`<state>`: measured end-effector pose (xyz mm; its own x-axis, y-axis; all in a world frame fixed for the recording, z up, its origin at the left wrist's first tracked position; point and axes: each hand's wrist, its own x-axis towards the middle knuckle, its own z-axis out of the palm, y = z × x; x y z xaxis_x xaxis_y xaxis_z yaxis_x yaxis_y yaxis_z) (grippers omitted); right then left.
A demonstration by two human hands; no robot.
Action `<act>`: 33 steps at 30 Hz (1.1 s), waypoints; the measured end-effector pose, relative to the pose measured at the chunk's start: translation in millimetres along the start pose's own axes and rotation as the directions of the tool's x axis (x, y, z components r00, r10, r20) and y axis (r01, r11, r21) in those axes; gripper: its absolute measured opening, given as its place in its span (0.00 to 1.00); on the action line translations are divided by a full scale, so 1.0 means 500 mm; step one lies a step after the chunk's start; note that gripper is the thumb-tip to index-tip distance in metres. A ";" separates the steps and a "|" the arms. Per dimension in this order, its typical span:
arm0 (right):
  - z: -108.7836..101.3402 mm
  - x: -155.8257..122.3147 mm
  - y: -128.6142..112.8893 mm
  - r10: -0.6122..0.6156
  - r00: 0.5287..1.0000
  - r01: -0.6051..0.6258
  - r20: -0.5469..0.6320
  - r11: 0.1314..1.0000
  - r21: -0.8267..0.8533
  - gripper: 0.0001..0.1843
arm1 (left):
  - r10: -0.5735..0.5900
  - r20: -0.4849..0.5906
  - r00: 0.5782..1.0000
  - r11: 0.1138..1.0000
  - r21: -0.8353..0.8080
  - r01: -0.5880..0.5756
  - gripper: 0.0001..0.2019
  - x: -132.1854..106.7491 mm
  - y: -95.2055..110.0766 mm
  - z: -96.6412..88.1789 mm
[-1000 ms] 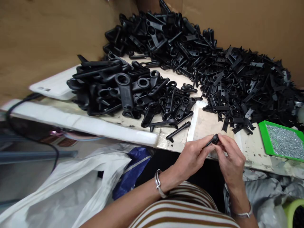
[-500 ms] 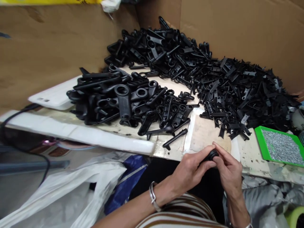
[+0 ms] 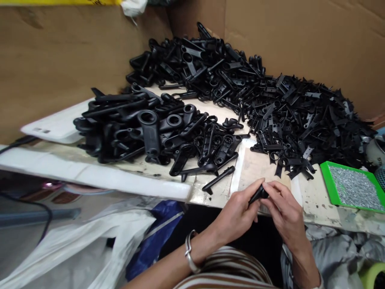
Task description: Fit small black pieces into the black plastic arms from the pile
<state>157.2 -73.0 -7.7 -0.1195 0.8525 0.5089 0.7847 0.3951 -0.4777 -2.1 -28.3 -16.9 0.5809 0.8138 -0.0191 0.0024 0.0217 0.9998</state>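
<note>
Between my two hands, just over the table's front edge, is a small black plastic part [image 3: 258, 194], mostly covered by the fingers. My left hand [image 3: 240, 208] is closed around its left side. The fingertips of my right hand [image 3: 284, 206] pinch its right end. Beyond the hands, a heap of black plastic arms with ringed ends [image 3: 150, 134] lies on the left of the table, and several loose ones [image 3: 218, 178] rest at its near edge. Smaller forked black pieces [image 3: 300, 120] are piled on the right.
A green tray [image 3: 328, 184] of small silvery metal pieces stands at the right. More black parts [image 3: 192, 60] are heaped against the cardboard wall [image 3: 285, 40]. White foam [image 3: 90, 170] lines the front left edge, near a white plastic bag [image 3: 120, 233].
The black part has been turned in my hands, so more of its length shows. My right fingers have loosened and shifted at its end. The view has moved slightly.
</note>
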 end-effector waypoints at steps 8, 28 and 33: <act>0.011 -0.007 -0.001 -0.095 0.990 0.086 -0.100 0.992 -0.090 0.26 | 0.104 -0.033 0.994 0.990 0.104 -0.100 0.20 0.002 -0.006 -0.002; 0.018 -0.012 0.012 0.017 0.979 -0.046 -0.202 0.989 -0.142 0.16 | -0.050 0.044 0.998 0.918 -0.392 0.064 0.21 0.009 0.010 0.008; 0.026 -0.013 0.015 0.031 0.973 -0.063 -0.227 0.989 -0.136 0.16 | -0.049 0.057 0.997 0.938 -0.341 0.065 0.22 0.005 0.014 0.009</act>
<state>156.3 -71.2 -24.0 0.0460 0.7643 0.6432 0.8661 0.2903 -0.4069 3.1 -28.6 -10.1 0.6252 0.7775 -0.0674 -0.2373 0.2716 0.9327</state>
